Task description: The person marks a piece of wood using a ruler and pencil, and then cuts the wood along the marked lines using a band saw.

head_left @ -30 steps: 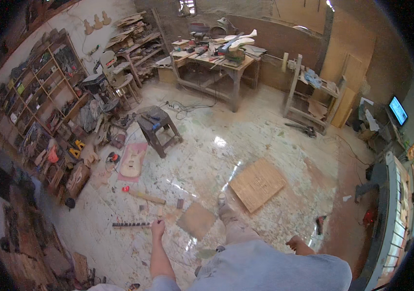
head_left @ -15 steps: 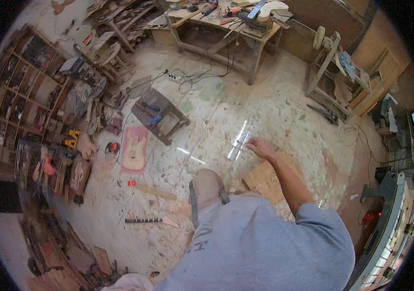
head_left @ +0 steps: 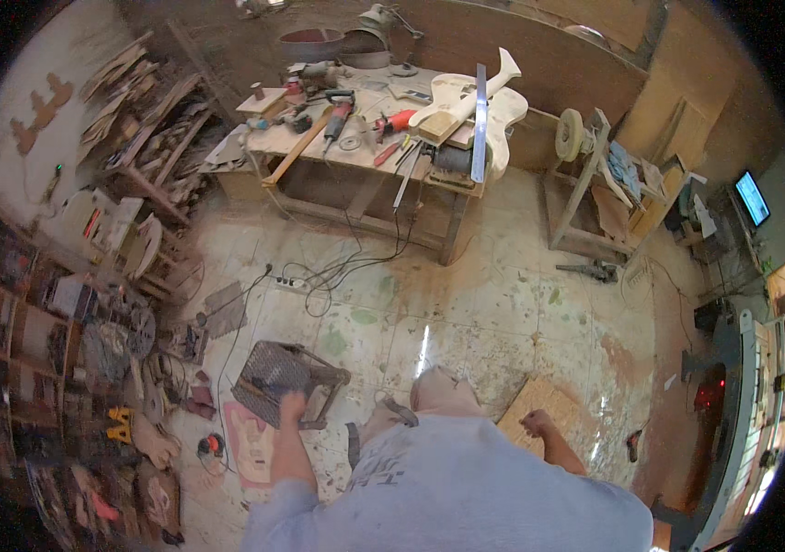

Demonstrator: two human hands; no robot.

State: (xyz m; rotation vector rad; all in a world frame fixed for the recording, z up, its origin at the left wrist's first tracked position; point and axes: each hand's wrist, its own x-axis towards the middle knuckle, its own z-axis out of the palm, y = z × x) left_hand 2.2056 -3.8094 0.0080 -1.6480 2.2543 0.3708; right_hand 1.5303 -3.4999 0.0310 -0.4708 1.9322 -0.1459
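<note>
My left hand [head_left: 293,408] is at the near edge of a low stool [head_left: 320,379] with a dark mesh-like top. Something dark blue [head_left: 284,373] lies on the stool just beyond that hand, blurred; whether I touch it cannot be seen. My left fingers are smeared too. My right hand [head_left: 538,424] has its fingers curled in, over or in front of a tan wooden board [head_left: 532,396] on the floor. Whatever it may hold is hidden. Beside the stool, a pale guitar body [head_left: 254,448] lies on a pink mat [head_left: 235,425].
Ahead stands a workbench [head_left: 365,213] carrying power tools, hand tools and a pale guitar body [head_left: 504,113] under a long metal straightedge [head_left: 481,138]. Black cables [head_left: 326,287] trail across the floor. Crowded shelves [head_left: 6,322] line the left; a wooden stand [head_left: 585,184] is at right.
The view has tilted up, bringing the whole workbench in. My left hand has come into view at the stool. My right arm has drawn back, its hand now over the board.
</note>
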